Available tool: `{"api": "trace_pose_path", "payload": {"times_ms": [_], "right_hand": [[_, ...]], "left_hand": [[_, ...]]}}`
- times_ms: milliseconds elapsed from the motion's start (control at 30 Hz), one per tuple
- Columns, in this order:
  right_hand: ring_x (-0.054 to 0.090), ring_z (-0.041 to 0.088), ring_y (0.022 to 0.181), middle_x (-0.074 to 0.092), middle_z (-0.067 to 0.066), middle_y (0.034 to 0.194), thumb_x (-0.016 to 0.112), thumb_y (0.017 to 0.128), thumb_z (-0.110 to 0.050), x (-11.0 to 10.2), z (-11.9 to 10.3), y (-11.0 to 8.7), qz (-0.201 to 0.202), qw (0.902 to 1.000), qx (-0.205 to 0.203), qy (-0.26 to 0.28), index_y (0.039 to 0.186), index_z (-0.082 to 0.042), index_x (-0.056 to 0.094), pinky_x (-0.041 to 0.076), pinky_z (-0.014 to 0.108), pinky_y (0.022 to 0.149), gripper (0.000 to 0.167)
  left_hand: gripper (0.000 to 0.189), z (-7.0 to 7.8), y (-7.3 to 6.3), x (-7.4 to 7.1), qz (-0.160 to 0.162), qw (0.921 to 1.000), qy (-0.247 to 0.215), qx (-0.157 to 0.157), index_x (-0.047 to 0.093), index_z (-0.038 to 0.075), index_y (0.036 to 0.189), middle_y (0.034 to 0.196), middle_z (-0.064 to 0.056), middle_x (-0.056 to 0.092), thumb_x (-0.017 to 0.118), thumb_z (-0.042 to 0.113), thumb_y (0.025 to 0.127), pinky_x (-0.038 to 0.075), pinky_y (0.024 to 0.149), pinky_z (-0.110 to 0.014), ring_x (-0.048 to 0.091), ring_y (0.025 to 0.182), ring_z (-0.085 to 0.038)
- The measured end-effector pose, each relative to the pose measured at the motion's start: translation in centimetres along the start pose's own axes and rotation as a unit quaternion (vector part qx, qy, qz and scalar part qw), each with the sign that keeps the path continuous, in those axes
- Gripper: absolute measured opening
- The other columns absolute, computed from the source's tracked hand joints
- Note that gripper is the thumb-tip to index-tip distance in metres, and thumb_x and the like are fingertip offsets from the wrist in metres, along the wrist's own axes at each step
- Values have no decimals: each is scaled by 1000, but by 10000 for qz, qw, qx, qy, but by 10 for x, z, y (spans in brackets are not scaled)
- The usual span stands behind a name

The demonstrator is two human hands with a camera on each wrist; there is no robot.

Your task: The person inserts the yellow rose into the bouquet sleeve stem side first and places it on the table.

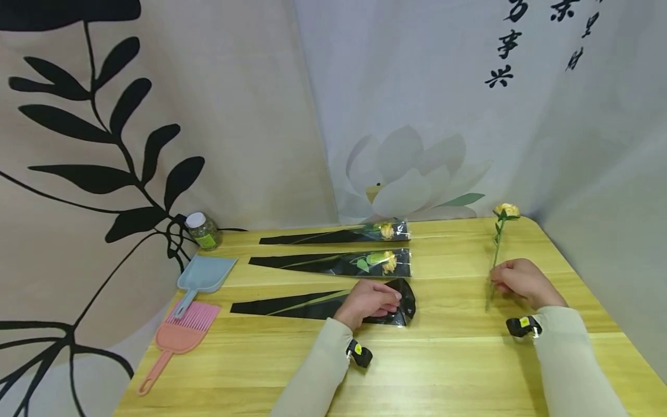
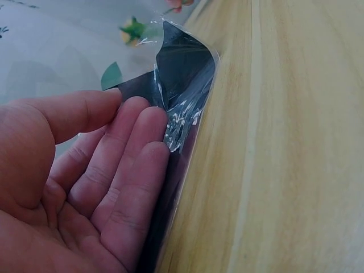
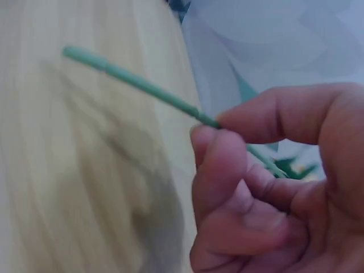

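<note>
My right hand (image 1: 523,281) pinches the green stem (image 3: 148,88) of a yellow artificial flower (image 1: 506,210) between thumb and fingers. The bloom points toward the back wall, and the stem's bare end sticks out past the fingertips in the right wrist view. At the table's middle, my left hand (image 1: 371,301) pinches the upper edge of a black and clear flower sleeve (image 1: 307,304) near its wide end. That end stands partly raised, with crinkled clear film (image 2: 182,116) beside the fingers. No bloom shows in this sleeve.
Behind it lie two similar sleeves, a nearer one (image 1: 312,263) and a farther one (image 1: 333,236), each with a yellow flower inside. To the left are a blue dustpan (image 1: 208,273), a pink brush (image 1: 179,336) and a white-lidded jar (image 1: 204,233). A printed cloth hangs behind the table.
</note>
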State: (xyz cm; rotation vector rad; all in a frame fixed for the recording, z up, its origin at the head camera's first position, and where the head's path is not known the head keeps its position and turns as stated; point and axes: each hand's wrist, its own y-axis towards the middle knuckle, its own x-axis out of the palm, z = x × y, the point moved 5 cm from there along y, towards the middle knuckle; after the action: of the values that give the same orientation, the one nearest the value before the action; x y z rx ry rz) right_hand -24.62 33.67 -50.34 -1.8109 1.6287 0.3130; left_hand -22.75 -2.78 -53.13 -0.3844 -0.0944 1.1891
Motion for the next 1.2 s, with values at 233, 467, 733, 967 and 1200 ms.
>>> {"api": "trace_pose_path", "payload": {"times_ms": [233,467,733,967,1200], "right_hand": [[62,9,68,73,-2,88,63,103,-23,14,-23,-4,-5,9988,-266,421,116,4,62,49,26,57,30],[58,9,64,76,3,97,63,105,-24,39,-48,-9,-123,9959,-525,723,113,1,61,47,27,55,27],[56,9,63,76,6,96,64,104,-18,63,-76,-16,-223,9884,-870,1222,110,1,57,47,26,55,21],[55,10,60,77,5,93,65,103,-15,76,-91,-20,-99,9825,-1090,1510,106,1,58,46,26,52,18],[56,10,61,76,5,91,64,104,-14,91,-98,-20,51,9775,-1150,1765,105,2,57,47,25,53,18]], "left_hand": [[16,0,-1,0,36,10000,-64,-37,84,11,104,93,-3,82,82,23,94,65,80,-31,76,80,-13],[15,0,1,-1,56,10000,-35,-3,84,13,103,92,-2,82,82,24,94,65,80,-31,77,80,-14],[16,0,1,0,30,10000,-30,24,84,12,103,92,-2,82,81,24,94,65,81,-32,77,80,-13],[17,0,1,0,6,10000,-35,23,84,11,104,93,-3,82,82,25,94,65,81,-32,77,81,-14],[17,2,0,1,104,9999,-73,17,84,10,104,93,-5,82,82,24,94,65,81,-34,77,80,-15]]}}
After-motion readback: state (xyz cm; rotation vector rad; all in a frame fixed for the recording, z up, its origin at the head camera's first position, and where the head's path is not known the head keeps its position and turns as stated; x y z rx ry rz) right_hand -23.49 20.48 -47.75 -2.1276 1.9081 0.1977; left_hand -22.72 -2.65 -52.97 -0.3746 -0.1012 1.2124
